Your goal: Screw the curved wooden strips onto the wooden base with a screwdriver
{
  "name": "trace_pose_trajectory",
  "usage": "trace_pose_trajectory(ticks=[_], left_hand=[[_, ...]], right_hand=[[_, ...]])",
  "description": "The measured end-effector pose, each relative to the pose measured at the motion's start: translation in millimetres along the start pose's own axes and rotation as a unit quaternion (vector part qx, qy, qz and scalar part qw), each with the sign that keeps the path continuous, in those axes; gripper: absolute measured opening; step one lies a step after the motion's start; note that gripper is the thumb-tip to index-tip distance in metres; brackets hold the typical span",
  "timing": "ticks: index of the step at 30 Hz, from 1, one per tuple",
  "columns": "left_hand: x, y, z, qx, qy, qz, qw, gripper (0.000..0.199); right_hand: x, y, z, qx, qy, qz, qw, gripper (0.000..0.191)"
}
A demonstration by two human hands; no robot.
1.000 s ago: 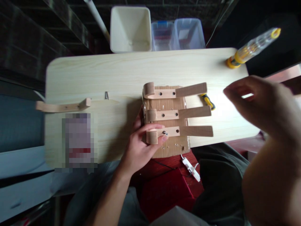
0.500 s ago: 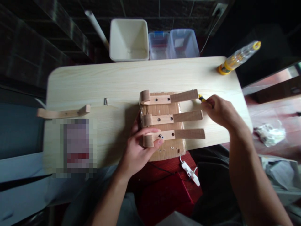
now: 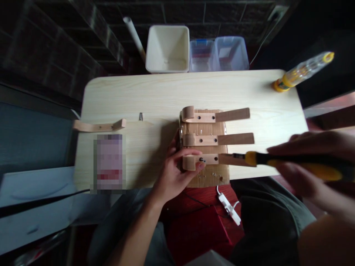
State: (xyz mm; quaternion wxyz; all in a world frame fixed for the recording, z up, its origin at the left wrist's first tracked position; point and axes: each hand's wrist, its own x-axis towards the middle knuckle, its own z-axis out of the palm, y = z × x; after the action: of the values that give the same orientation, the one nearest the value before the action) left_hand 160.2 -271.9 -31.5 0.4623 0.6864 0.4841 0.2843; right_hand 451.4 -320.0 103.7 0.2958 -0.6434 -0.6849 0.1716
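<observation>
A brown cardboard box lies on the table with three wooden hooks across its top. My left hand is closed around the curved end of the nearest wooden hook, with some fingers down the box's left side. Between its thumb and index finger a screw sticks up from the hook's left hole. A dark screw head sits in the right hole. In my right hand, blurred and closed, is a yellow-and-black screwdriver, pointing left above the straight end of that hook.
On the pale wooden table are a loose wooden hook, a couple of screws and a pixelated object. A clear yellow-capped container stands at the back right. Bins stand behind; a power strip hangs below.
My right hand has come nearer the camera, turning the screwdriver so it points left over the nearest hook. My left hand keeps its hold. The whole view has shifted, so the table appears farther right.
</observation>
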Motion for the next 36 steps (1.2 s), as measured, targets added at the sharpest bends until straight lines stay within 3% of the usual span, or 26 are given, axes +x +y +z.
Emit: trace_pose_trajectory(ticks=[3, 5, 17, 23, 26, 36], left_hand=[[0, 1, -1.1, 0.002, -0.005, 0.002, 1.0, 0.021], [0, 1, -1.3, -0.003, -0.01, 0.003, 1.0, 0.02], [-1, 2, -0.3, -0.009, -0.002, -0.003, 1.0, 0.023], [-1, 3, -1.8, 0.003, -0.01, -0.007, 1.0, 0.024], [-1, 4, -3.0, 0.002, -0.019, -0.008, 1.0, 0.025], [2, 5, -2.9, -0.007, -0.017, 0.008, 1.0, 0.024]], right_hand=[[5, -27, 19, 0.028, -0.133, -0.083, 0.987, 0.009], [10, -33, 29, 0.037, -0.144, -0.096, 0.984, 0.006], [10, -27, 41, 0.018, -0.143, -0.078, 0.987, 0.011], [9, -34, 41, -0.009, -0.134, -0.12, 0.984, 0.008], [8, -40, 42, 0.005, -0.147, -0.126, 0.981, 0.002], [18, -36, 51, 0.045, -0.159, -0.098, 0.981, 0.014]])
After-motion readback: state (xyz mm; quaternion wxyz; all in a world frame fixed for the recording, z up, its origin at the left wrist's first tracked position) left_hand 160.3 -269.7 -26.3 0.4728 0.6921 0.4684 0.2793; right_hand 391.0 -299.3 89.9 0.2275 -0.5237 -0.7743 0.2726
